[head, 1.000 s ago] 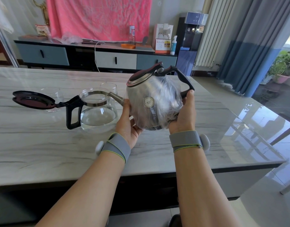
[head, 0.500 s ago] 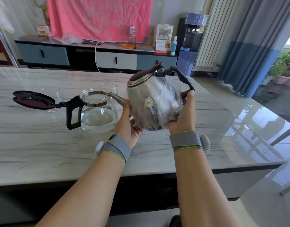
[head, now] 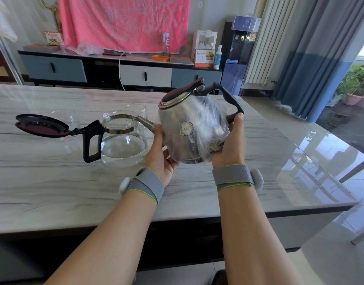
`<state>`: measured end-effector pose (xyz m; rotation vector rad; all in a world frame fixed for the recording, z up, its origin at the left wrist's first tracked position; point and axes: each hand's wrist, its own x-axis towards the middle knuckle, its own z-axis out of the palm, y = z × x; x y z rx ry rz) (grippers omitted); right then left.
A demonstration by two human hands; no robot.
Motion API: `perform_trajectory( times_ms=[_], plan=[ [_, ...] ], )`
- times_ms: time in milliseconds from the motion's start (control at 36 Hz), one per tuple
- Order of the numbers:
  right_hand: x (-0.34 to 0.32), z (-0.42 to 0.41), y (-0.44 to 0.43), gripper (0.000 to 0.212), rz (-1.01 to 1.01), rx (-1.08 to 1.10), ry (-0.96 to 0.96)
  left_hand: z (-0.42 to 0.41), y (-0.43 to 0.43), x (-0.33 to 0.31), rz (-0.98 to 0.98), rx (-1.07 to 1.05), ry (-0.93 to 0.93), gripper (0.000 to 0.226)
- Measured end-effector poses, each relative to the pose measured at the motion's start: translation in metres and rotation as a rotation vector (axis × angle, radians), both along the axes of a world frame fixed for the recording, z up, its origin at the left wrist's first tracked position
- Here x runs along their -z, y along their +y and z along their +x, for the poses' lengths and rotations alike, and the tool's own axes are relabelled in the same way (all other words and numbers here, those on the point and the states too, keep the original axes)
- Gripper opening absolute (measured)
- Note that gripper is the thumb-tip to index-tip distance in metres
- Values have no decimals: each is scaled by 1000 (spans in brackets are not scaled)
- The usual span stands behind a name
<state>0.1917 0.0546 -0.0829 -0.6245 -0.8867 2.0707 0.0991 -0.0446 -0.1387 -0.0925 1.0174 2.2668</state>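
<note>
Kettle [head: 187, 120] unmoved: L hand [head: 159, 153], R hand [head: 231, 145], over marble table [head: 53, 182].

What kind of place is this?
Likely a home living-dining room: long grey marble-look table, low blue-and-white drawer cabinet along the wall, dark water dispenser beside it.

Glass jug [head: 123, 147], lid open, water inside, on marble table [head: 53, 192]. Behind: sideboard [head: 53, 67], pink cloth [head: 123, 21], water dispenser [head: 238, 54]. Right: blue-grey curtain [head: 321, 58], potted plant [head: 355, 85].

Forearms outstretched, left hand [head: 159, 155] and right hand [head: 230, 147] cupped inward.
</note>
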Motion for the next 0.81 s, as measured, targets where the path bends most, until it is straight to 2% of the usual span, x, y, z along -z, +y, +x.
perform_trajectory(
  times_ms=[806],
  plan=[
    [-1, 0, 0, 39, -5, 21, -14, 1, 0, -1, -3, -1, 9, 57]
  ],
)
